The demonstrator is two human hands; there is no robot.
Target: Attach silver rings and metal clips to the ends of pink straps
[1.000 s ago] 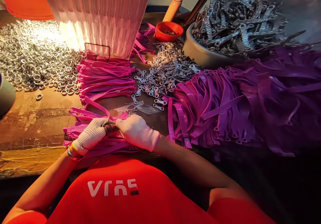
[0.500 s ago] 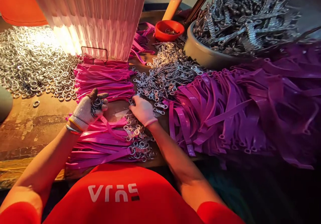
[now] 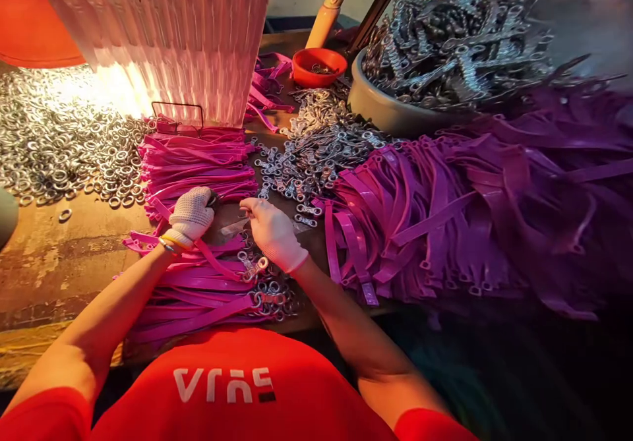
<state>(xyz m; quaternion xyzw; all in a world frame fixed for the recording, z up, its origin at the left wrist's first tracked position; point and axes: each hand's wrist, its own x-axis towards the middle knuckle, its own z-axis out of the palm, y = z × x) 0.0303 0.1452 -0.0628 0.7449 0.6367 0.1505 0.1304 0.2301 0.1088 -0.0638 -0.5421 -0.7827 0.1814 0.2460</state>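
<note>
My left hand, in a white knitted glove, is closed with its back upward. A dark bit of the metal rings shows at its fingertips; its palm is hidden. My right hand, also gloved, is pinched just to the right, with something small and thin at its fingertips that I cannot make out. Beyond both hands lies a stack of pink straps. Nearer to me is a second bundle of pink straps, with metal links and rings at their right ends.
Loose metal rings are heaped at left under a bright lamp, beside a ribbed translucent panel. Metal links lie behind my right hand. Right are a heaped basin, a red bowl and a large pile of purple straps.
My left hand has turned from palm up, showing several rings, to back up, and moved right. My right hand has drawn back from the links and shifted slightly left. The view has shifted a little.
</note>
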